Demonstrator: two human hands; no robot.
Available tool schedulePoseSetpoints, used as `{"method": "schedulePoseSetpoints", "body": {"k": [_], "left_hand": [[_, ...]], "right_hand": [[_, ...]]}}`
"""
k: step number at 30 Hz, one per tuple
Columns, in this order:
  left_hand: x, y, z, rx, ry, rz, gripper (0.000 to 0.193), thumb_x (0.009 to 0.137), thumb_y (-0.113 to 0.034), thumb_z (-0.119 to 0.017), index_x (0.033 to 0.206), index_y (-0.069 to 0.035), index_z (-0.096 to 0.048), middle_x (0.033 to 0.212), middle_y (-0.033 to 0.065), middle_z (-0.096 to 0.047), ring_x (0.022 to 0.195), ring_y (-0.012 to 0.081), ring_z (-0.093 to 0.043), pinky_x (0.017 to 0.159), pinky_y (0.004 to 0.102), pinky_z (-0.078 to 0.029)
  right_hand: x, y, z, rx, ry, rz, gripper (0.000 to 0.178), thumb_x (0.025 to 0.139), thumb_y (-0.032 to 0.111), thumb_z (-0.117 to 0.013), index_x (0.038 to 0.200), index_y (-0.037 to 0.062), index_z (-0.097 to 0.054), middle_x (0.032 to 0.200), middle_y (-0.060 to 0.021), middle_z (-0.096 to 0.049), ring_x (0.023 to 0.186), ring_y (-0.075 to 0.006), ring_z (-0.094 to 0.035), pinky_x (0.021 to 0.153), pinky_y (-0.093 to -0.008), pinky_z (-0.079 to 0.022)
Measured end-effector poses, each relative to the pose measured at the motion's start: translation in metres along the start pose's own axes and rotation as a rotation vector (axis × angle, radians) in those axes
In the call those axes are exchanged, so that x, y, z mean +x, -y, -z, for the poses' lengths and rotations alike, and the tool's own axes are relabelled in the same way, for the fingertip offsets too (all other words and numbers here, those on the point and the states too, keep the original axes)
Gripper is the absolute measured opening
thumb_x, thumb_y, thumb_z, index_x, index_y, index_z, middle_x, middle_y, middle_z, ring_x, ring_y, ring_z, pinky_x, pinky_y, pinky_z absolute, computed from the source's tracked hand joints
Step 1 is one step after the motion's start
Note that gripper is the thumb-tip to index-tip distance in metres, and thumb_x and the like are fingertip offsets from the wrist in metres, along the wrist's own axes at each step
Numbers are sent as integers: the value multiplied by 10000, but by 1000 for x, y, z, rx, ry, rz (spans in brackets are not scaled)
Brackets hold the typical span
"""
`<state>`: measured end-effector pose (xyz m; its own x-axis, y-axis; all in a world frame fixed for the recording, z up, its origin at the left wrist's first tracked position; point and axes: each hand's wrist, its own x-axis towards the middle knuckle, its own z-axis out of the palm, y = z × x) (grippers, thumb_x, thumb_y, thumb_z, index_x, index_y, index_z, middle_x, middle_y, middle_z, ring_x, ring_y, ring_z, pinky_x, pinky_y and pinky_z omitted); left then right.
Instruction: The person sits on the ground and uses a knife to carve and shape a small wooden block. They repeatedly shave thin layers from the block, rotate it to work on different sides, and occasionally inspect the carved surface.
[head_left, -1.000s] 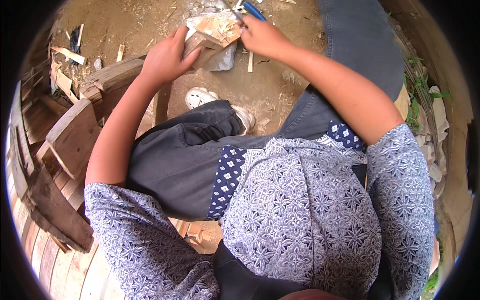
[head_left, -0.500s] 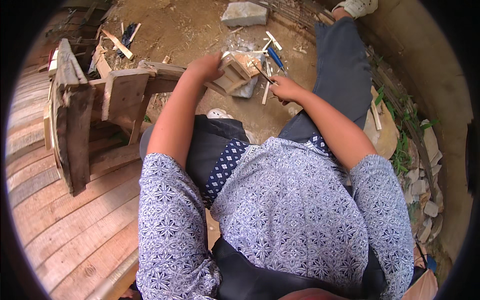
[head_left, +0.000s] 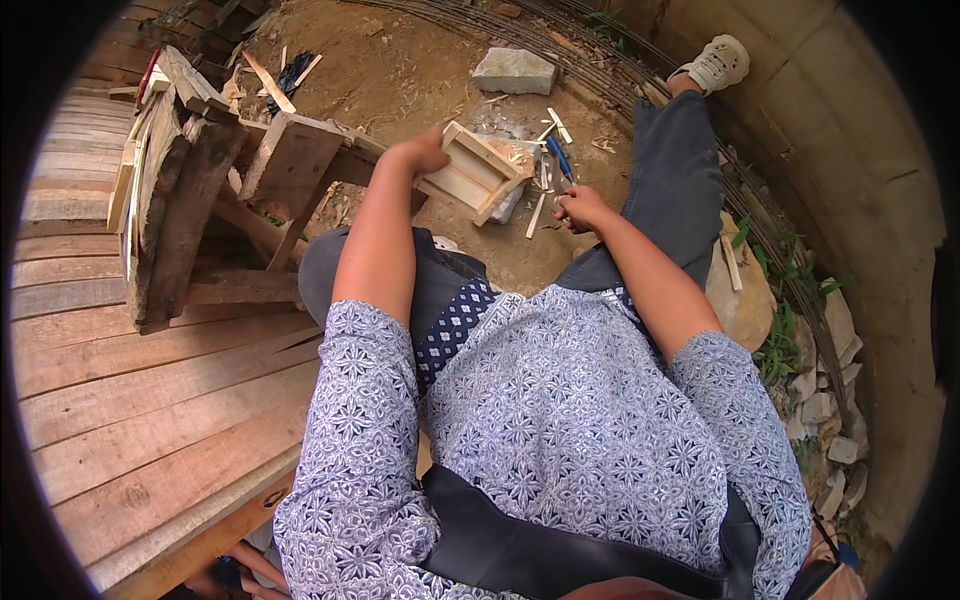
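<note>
My left hand (head_left: pixel 430 152) grips the near left corner of a shallow wooden box (head_left: pixel 475 168), a pale rectangular tray with raised sides and an inner strip. The box is tilted, its hollow face turned up toward me. To its right, my right hand (head_left: pixel 585 209) is closed in a fist around a thin-bladed tool, which is barely visible now. Just beyond that fist lies a blue-handled tool (head_left: pixel 558 156) on the ground among wood slivers. A grey stone (head_left: pixel 508 205) shows partly beneath the box.
At left, a rough wooden bench (head_left: pixel 185 215) stands beside a plank platform (head_left: pixel 180 400). A stone block (head_left: pixel 515 71) lies on the dirt ahead. Metal rods (head_left: pixel 450 22) run along the wall (head_left: pixel 830 120) at right, with rocks and plants (head_left: pixel 785 330). My outstretched leg (head_left: pixel 672 180) borders the work spot.
The box has turned so more of its hollow face shows. My right hand has drawn back from it, and the blade that stood out beside the box is mostly lost to view.
</note>
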<state>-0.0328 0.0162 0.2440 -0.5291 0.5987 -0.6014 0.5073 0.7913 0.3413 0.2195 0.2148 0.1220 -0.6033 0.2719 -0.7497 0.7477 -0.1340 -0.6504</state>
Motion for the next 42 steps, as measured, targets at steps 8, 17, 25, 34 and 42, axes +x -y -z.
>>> {"method": "schedulePoseSetpoints", "body": {"k": [8, 17, 25, 34, 42], "left_hand": [[15, 10, 6, 108, -177, -296, 639, 812, -198, -695, 1402, -127, -461, 1249, 204, -640, 1178, 355, -600, 958, 435, -486], [35, -11, -49, 267, -176, -263, 563, 847, -425, -716, 1221, -57, -512, 1163, 246, -657, 1081, 404, -633, 898, 502, -503], [24, -26, -52, 365, -322, -318, 563, 901, -546, -620, 1170, -60, -521, 939, 235, -704, 897, 423, -680, 749, 528, -534], [34, -14, -57, 430, -383, -311, 522, 900, -555, -611, 1120, -94, -507, 878, 201, -704, 836, 422, -680, 684, 520, -531], [34, -25, -54, 446, -364, -310, 463, 927, -491, -598, 1124, -89, -482, 875, 225, -694, 829, 446, -665, 691, 538, -517]], "right_hand": [[-3, -4, -16, -68, -125, 99, 471, 874, 113, -479, 1329, 22, -563, 784, -148, -660, 556, -226, -650, 488, -384, -548], [-13, 7, -33, -207, -330, 439, 459, 910, 208, -540, 1341, 53, -571, 902, -179, -703, 611, -224, -668, 576, -365, -539], [-35, 19, -54, -152, -407, 666, 448, 917, 256, -550, 1326, 75, -581, 1111, -246, -678, 1040, -407, -648, 911, -451, -499], [-14, 25, -56, -112, -364, 747, 487, 917, 246, -548, 1379, 92, -545, 1101, -265, -667, 1041, -418, -638, 897, -461, -499], [-17, 34, -50, -119, -339, 709, 471, 978, 238, -517, 1423, 86, -507, 1190, -266, -649, 1094, -382, -646, 930, -384, -490]]}}
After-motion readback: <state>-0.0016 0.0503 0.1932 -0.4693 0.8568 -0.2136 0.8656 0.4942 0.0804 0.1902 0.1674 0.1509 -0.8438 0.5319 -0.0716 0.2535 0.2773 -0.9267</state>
